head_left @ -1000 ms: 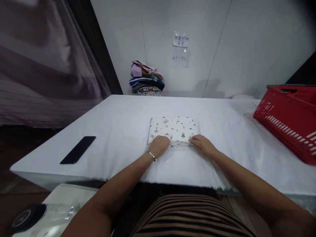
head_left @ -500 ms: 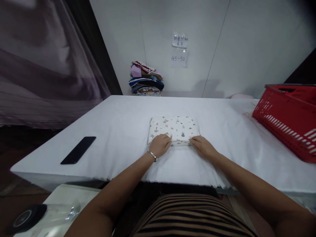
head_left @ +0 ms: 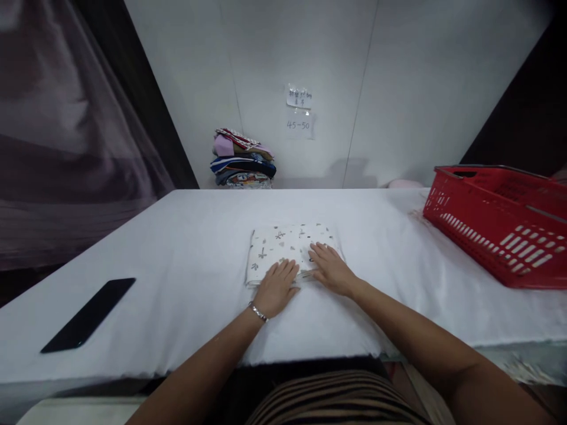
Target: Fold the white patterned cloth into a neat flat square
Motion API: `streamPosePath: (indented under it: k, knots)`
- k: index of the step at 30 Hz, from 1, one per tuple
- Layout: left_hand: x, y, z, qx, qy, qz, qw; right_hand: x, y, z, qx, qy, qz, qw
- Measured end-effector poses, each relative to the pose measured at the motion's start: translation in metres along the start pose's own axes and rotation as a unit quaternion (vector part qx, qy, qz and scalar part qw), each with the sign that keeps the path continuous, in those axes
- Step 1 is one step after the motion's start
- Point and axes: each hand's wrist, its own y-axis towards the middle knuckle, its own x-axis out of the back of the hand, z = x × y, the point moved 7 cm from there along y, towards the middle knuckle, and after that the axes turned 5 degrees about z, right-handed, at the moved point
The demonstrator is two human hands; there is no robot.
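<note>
A folded white cloth point(head_left: 290, 241) with small grey and green prints lies flat on the table in front of me. My left hand point(head_left: 277, 289) rests palm down on its near edge, fingers stretched out and thumb apart. On the right part of the cloth lies my right hand point(head_left: 331, 268), also flat, with fingers spread toward the middle. Neither hand grips anything. The near folds of the cloth are partly hidden under my palms.
White fabric covers the table point(head_left: 186, 248). A black phone point(head_left: 91, 313) lies at the left, and a red plastic basket point(head_left: 491, 221) stands at the right. Folded clothes point(head_left: 243, 159) are stacked by the back wall, left of paper signs point(head_left: 300, 112). A curtain point(head_left: 66, 130) hangs at left.
My hands have gone from holding the cloth's near edge to lying flat on top of it. The right hand has moved inward over the print. The camera view has shifted.
</note>
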Motion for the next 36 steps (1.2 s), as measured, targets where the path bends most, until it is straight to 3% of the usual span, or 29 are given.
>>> streamPosePath:
  k: [5, 8, 10, 13, 16, 21, 27, 30, 33, 36]
  knots:
    - [0.006, 0.005, 0.005, 0.013, -0.052, 0.033, 0.998, -0.031, -0.006, -0.007, -0.024, -0.018, 0.065, 0.997]
    - [0.019, 0.012, 0.02, 0.055, -0.083, 0.042, 0.994, -0.031, -0.009, -0.007, -0.04, -0.002, 0.097, 0.994]
    - [0.024, 0.014, 0.039, 0.119, -0.077, 0.036, 0.989, -0.024, -0.004, -0.007, -0.055, 0.027, 0.123, 0.991]
    - [0.016, 0.012, 0.061, 0.198, -0.049, 0.058, 0.977, -0.008, 0.015, -0.012, -0.08, 0.072, 0.126, 0.986]
    - [0.004, 0.008, 0.065, 0.208, -0.034, 0.077, 0.974, -0.002, 0.037, -0.031, -0.127, 0.067, 0.11, 0.984]
    - [0.001, 0.003, 0.06, 0.204, -0.034, 0.076, 0.975, -0.029, 0.047, -0.071, -0.214, 0.025, 0.139, 0.967]
    - [0.008, 0.02, 0.079, 0.242, -0.115, 0.167, 0.949, -0.042, 0.041, -0.076, -0.208, 0.011, 0.146, 0.967]
    - [0.012, 0.032, 0.103, 0.286, -0.087, 0.133, 0.945, -0.037, 0.041, -0.073, -0.21, 0.017, 0.153, 0.965]
    - [-0.002, 0.034, 0.118, 0.309, -0.083, 0.127, 0.939, -0.03, 0.048, -0.073, -0.206, 0.031, 0.159, 0.965]
    - [-0.016, 0.031, 0.123, 0.307, -0.098, 0.121, 0.939, -0.02, 0.065, -0.083, -0.214, 0.027, 0.128, 0.968]
